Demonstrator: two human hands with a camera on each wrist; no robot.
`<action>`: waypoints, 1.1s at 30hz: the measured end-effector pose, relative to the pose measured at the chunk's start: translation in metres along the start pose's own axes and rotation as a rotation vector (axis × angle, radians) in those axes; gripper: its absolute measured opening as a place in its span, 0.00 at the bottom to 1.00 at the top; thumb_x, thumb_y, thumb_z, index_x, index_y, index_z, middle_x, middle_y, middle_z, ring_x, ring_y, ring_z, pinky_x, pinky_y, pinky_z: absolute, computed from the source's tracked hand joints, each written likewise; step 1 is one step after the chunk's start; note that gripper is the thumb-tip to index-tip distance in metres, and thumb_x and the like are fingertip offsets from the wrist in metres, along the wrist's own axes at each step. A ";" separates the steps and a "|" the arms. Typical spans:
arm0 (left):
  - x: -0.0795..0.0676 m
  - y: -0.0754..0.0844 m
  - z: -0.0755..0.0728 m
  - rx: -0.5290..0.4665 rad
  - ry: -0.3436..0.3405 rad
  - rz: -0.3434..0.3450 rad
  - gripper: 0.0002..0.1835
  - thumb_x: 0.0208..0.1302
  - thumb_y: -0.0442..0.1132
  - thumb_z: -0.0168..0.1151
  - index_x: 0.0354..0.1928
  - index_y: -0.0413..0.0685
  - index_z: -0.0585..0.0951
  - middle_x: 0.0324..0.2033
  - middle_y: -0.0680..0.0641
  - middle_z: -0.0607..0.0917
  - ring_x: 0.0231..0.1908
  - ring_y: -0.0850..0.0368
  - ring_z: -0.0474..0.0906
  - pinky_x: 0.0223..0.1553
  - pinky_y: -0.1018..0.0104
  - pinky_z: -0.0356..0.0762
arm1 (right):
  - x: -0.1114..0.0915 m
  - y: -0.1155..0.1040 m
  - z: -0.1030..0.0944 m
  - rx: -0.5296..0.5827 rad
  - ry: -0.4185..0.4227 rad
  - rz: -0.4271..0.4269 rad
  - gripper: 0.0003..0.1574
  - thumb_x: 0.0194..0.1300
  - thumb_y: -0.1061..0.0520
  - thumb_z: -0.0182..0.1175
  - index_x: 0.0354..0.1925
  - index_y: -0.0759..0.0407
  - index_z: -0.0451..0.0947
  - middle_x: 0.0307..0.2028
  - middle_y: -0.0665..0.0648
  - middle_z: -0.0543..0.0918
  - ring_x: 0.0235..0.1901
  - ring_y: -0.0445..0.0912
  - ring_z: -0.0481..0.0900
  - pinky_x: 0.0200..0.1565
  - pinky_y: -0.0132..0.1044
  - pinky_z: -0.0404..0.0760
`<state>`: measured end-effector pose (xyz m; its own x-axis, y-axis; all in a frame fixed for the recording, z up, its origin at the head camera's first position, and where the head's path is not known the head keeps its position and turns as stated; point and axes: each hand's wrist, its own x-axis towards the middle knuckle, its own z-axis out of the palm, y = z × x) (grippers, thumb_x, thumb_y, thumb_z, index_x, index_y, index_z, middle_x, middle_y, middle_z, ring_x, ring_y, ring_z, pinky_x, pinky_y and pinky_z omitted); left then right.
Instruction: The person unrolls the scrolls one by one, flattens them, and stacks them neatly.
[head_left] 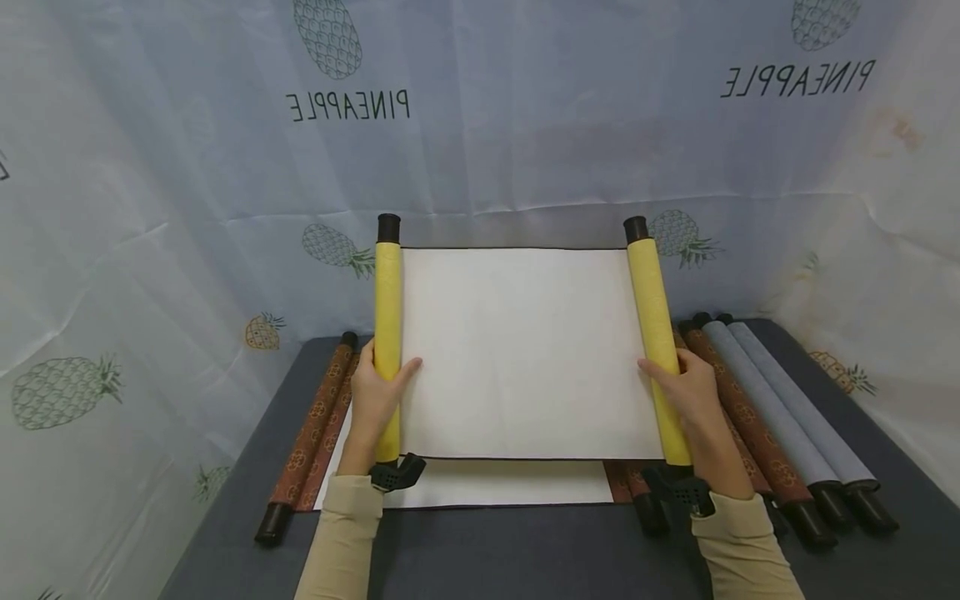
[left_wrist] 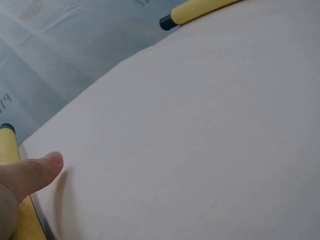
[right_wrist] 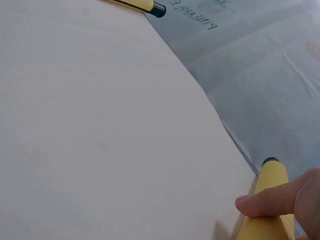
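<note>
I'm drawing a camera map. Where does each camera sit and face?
Head: on the head, facing forward and down at the yellow scroll; left hand, right hand and beige sleeves show.
Left wrist: on that wrist, facing across the scroll; part of the left hand shows.
Right wrist: on that wrist, facing back across it; part of the right hand shows.
Shared: both wrist views show the scroll and the pineapple-print cloth.
</note>
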<state>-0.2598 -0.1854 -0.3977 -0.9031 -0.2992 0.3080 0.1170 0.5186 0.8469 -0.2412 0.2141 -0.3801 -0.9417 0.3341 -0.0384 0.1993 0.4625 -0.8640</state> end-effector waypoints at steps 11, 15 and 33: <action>0.001 0.001 -0.003 -0.008 0.002 0.013 0.37 0.60 0.42 0.67 0.68 0.38 0.63 0.43 0.35 0.78 0.35 0.49 0.73 0.33 0.67 0.69 | -0.001 0.000 0.000 -0.017 0.011 -0.003 0.36 0.67 0.48 0.54 0.62 0.73 0.63 0.44 0.66 0.73 0.33 0.47 0.72 0.31 0.33 0.71; 0.003 0.001 -0.005 -0.029 -0.011 -0.016 0.35 0.62 0.41 0.64 0.68 0.38 0.62 0.44 0.34 0.78 0.34 0.50 0.73 0.32 0.68 0.69 | 0.000 0.000 -0.002 -0.018 0.001 0.020 0.36 0.68 0.47 0.53 0.62 0.72 0.63 0.43 0.64 0.73 0.34 0.46 0.72 0.31 0.32 0.71; 0.003 -0.003 -0.012 -0.004 -0.027 0.011 0.31 0.63 0.42 0.63 0.66 0.37 0.68 0.49 0.37 0.76 0.41 0.48 0.73 0.36 0.70 0.71 | 0.001 -0.001 -0.005 0.028 -0.007 0.035 0.47 0.66 0.44 0.53 0.71 0.70 0.50 0.55 0.69 0.68 0.43 0.52 0.70 0.36 0.35 0.70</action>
<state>-0.2580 -0.1979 -0.3937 -0.9127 -0.2713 0.3057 0.1291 0.5184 0.8454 -0.2408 0.2178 -0.3773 -0.9362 0.3440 -0.0724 0.2248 0.4274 -0.8757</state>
